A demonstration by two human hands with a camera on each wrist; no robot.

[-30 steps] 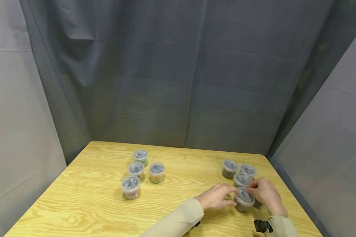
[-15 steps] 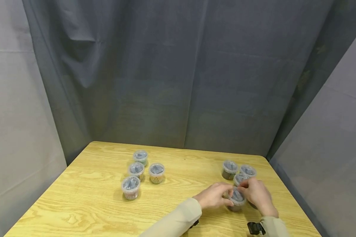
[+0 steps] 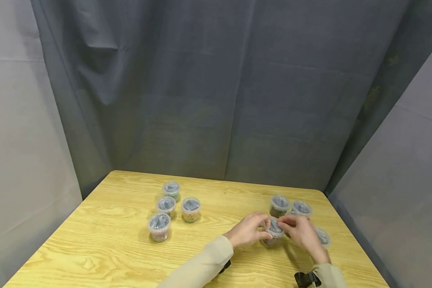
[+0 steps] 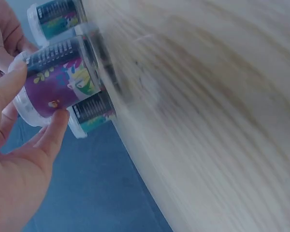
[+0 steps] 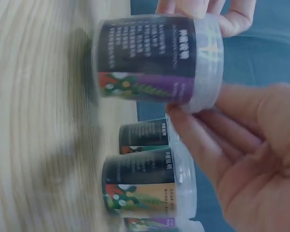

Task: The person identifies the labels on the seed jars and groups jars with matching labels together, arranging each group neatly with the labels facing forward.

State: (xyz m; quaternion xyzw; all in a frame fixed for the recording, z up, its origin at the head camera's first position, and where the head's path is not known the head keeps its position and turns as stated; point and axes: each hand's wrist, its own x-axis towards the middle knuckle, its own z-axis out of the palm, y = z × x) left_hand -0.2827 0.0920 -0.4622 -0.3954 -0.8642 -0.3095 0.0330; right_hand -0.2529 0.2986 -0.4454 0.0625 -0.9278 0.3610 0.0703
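My left hand [image 3: 247,232] and my right hand [image 3: 298,233] together grip one small clear plastic tub with a purple printed label [image 3: 273,232], fingers curled round its lidded rim from either side. In the left wrist view my left fingertips [image 4: 55,130] pinch the rim of the tub [image 4: 63,79]. In the right wrist view my right fingers [image 5: 203,140] curve against the lid end of the same tub [image 5: 157,63], with the left fingertips showing at its far edge. The tub sits at the near right part of the light wooden table [image 3: 111,248]; whether its base touches the wood I cannot tell, as both wrist views are blurred.

Just beyond it stand two similar dark-filled tubs [image 3: 279,205], and another [image 3: 323,237] lies near the right edge, partly hidden by my right wrist. The tub behind my right hand is covered. Well apart to the left stands a group of four lidded tubs [image 3: 167,205]. A grey fabric backdrop [image 3: 216,88] closes the far side. Label print is too small to read.
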